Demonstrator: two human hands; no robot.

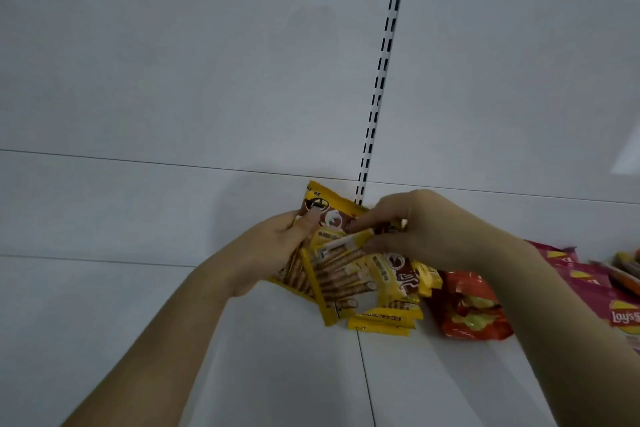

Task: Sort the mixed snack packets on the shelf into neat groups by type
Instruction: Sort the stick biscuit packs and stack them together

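1. Your left hand (pixel 277 246) grips the left edge of a fanned bundle of yellow wafer-roll packets (pixel 349 274), thumb pressed on the top one.
2. Your right hand (pixel 412 229) pinches the bundle's upper right side, fingers closed on the packets.
3. The bundle sits low over the white shelf (pixel 173 322), near its back panel; its lowest packets appear to touch the shelf.
4. Just right lies a red snack packet (pixel 467 312), then pink Lay's packets (pixel 595 284).
5. Risk: the fan is loose, so squaring it could let the glossy lower packets slide out onto the red packet, mixing the groups.
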